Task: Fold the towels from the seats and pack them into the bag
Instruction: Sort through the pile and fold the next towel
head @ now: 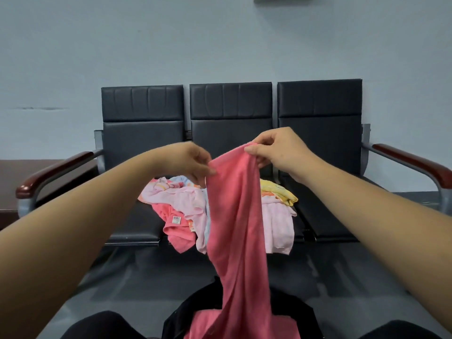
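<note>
A coral-pink towel [236, 216] hangs lengthwise in front of me, held up by its top edge. My left hand [193, 162] pinches the left end of that edge and my right hand [276, 150] pinches the right end, the two hands close together. The towel's lower end drapes down onto a black bag [293, 316] between my knees, where more pink cloth [203, 324] lies. A heap of towels [181, 204], pale pink, coral, yellow and light blue, lies on the middle seat of the black bench [144, 228].
The bench has three black padded seats with wooden armrests [56, 172] at both ends, set against a pale wall. A dark wooden table [14, 172] stands at the left. Grey floor [137, 272] lies between me and the bench.
</note>
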Demonstrator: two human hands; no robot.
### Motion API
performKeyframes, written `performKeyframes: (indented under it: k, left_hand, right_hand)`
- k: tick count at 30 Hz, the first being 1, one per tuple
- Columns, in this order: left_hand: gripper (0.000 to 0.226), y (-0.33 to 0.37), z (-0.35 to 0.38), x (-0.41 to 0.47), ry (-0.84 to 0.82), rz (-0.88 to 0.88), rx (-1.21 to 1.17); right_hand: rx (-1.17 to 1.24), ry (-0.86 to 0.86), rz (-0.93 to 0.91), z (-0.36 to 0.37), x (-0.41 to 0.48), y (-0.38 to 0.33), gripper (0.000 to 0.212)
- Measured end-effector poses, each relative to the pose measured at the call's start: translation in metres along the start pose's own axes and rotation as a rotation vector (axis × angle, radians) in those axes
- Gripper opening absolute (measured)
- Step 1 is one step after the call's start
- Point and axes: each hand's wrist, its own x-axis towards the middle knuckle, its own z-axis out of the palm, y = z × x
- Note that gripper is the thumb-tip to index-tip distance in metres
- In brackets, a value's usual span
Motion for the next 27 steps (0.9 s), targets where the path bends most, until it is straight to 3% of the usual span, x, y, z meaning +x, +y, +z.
performKeyframes:
  k: [3, 9, 12, 14, 15, 16, 18, 19, 21, 22, 25, 27]
  left_hand:
    - [0.013, -0.022, -0.004, -0.007, -0.071, -0.03, 0.181]
    - [0.017, -0.009, -0.015, -0.002, 0.169, 0.071, -0.19]
    - [0.01, 0.025, -0.036, 0.007, 0.273, 0.259, -0.645]
    - [0.014, 0.044, -0.049, 0.01, 0.221, 0.372, -0.913]
    - [0.015, 0.049, -0.053, 0.012, 0.187, 0.374, -0.905]
    - [0.013, 0.052, -0.054, 0.014, 0.175, 0.324, -0.784]
    - [0.011, 0.047, -0.05, 0.018, 0.235, 0.174, -0.393]
    - [0.017, 0.042, -0.048, 0.022, 0.288, 0.131, -0.314]
    - [0.035, 0.034, -0.041, 0.026, 0.413, 0.144, -0.342]
    - [0.036, 0.032, -0.037, 0.027, 0.486, 0.166, -0.314]
    - [0.009, 0.027, -0.028, 0.032, 0.584, 0.166, -0.241]
    - [0.007, 0.022, -0.024, 0.033, 0.545, 0.164, -0.362]
  right_hand:
    - [0.084, 0.063, 0.056, -0.015, 0.005, 0.01, 0.005]
    - [0.032, 0.09, 0.11, -0.03, 0.017, 0.016, 0.009]
    - [0.481, 0.09, -0.037, -0.05, 0.032, -0.01, 0.012]
    - [0.873, -0.033, -0.109, -0.065, 0.035, -0.028, 0.009]
    - [0.917, -0.077, -0.092, -0.068, 0.037, -0.03, 0.013]
    - [0.814, -0.073, -0.041, -0.065, 0.039, -0.028, 0.014]
    - [0.373, 0.093, 0.076, -0.055, 0.043, -0.014, 0.012]
    - [0.284, 0.18, 0.104, -0.052, 0.045, -0.005, 0.01]
    - [0.389, 0.236, 0.099, -0.049, 0.045, 0.006, 0.003]
    - [0.449, 0.235, 0.079, -0.05, 0.046, 0.01, 0.009]
    - [0.484, 0.165, 0.093, -0.05, 0.047, 0.019, 0.027]
    - [0.466, 0.116, 0.134, -0.048, 0.046, 0.022, 0.022]
